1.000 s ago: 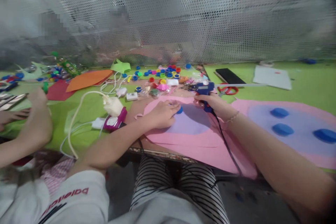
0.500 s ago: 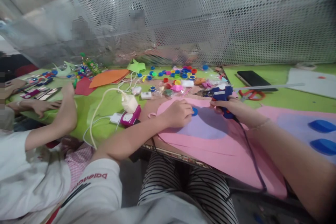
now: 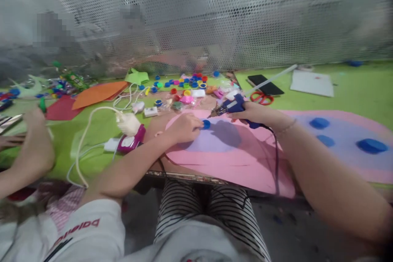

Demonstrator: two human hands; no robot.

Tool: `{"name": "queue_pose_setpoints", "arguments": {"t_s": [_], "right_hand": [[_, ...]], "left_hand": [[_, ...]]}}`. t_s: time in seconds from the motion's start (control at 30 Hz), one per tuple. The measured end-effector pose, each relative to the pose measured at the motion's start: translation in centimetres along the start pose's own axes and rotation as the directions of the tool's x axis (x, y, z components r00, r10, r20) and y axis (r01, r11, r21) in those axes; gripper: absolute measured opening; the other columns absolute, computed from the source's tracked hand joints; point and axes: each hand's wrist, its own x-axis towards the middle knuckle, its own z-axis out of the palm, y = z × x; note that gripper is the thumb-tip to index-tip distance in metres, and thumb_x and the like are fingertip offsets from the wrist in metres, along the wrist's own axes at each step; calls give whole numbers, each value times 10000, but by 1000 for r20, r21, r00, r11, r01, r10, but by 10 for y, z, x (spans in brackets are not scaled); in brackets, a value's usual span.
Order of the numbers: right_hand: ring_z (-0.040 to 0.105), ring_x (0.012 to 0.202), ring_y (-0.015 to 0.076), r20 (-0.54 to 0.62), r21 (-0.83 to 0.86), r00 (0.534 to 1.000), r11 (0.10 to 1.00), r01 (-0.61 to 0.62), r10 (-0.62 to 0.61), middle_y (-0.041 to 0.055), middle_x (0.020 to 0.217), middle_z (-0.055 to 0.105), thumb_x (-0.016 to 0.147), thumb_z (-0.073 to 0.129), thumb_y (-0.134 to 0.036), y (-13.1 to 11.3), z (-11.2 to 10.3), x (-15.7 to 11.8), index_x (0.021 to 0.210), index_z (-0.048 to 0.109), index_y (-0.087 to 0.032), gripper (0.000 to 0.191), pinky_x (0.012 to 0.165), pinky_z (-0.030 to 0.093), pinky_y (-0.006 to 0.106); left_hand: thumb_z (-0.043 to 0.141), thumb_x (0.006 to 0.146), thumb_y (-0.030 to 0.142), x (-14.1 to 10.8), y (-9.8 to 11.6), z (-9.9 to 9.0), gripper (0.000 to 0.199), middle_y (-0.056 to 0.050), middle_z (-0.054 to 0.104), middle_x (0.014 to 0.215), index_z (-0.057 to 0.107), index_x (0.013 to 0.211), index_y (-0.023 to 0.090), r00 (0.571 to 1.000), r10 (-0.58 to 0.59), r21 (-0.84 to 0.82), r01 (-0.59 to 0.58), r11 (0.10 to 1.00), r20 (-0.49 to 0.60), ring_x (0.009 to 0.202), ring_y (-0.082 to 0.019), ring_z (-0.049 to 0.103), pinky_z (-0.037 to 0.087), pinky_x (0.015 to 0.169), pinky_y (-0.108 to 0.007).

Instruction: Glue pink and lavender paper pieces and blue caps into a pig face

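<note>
My left hand (image 3: pixel 185 128) rests on the pink and lilac paper cutout, its fingertips closed against the edge of a blue bottle cap (image 3: pixel 206 124). In my right hand (image 3: pixel 259 115) is a dark blue hot glue gun (image 3: pixel 236 105). Its nozzle points left and down, a little above and to the right of the cap, apart from it. A long translucent glue stick (image 3: pixel 270 80) sticks out of the gun's back. Under both hands lies the lilac oval (image 3: pixel 219 143) on the pink paper (image 3: pixel 245 172). Several more blue caps (image 3: pixel 372 145) sit on the lilac area at the right.
Coloured caps and small plastic bags (image 3: pixel 187 99) lie behind my hands. A magenta power adapter (image 3: pixel 131 139) with white plugs and cables is at left. Red scissors (image 3: pixel 262 98), a black phone (image 3: pixel 265 85) and white paper (image 3: pixel 311 83) lie behind right. Another person's arm (image 3: pixel 38 147) reaches in at far left.
The view has swung to the right. The glue gun has tipped, with its nozzle lower and nearer the blue cap and its glue stick slanting up. My left hand stays by the cap.
</note>
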Motion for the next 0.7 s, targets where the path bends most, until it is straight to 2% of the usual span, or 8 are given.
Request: {"name": "queue_pose_setpoints", "arguments": {"t_s": [0.1, 0.27, 0.4, 0.57, 0.7], "right_hand": [[448, 417, 97, 44, -83, 997, 995, -60, 63, 15, 468, 506, 666, 694, -460, -3, -2, -4, 612, 590, -155, 327, 405, 335, 238], [473, 441, 108, 68, -93, 998, 996, -2, 8, 16, 478, 508, 696, 652, -488, -2, -6, -7, 661, 619, -160, 331, 409, 363, 238], [486, 453, 112, 25, -170, 1000, 985, -4, 8, 28, 496, 520, 703, 631, -506, 2, -8, -4, 639, 614, -159, 353, 421, 377, 243], [471, 433, 103, 97, -150, 995, 989, -3, 18, 22, 493, 527, 656, 682, -486, 4, -4, -3, 652, 581, -165, 336, 398, 344, 232], [468, 440, 102, 142, -136, 990, 990, 32, -13, 16, 488, 518, 649, 683, -479, 3, -3, -4, 653, 581, -169, 327, 385, 323, 223]], "left_hand": [[447, 764, 123, 2, 6, -10, 312, -18, 704, 986, 700, 933, 192, 999, -34, 53, 32, 998, 33, 911, -160, 615, 454, 898, -326], [450, 777, 124, 4, 12, -19, 306, -22, 695, 1018, 698, 939, 201, 997, -18, 92, 11, 996, 81, 948, -171, 604, 433, 924, -347], [444, 775, 118, 3, 6, -10, 331, -20, 690, 1025, 684, 982, 211, 998, 20, 88, -26, 996, 66, 946, -166, 602, 430, 929, -343], [440, 762, 109, 1, -5, 2, 352, -27, 685, 1022, 679, 1001, 206, 998, 53, 55, -54, 997, 15, 950, -165, 601, 441, 927, -352], [449, 753, 110, 1, -6, 4, 363, -35, 672, 1078, 670, 1025, 206, 997, 65, 48, -67, 997, 34, 1001, -171, 592, 436, 943, -373]]}}
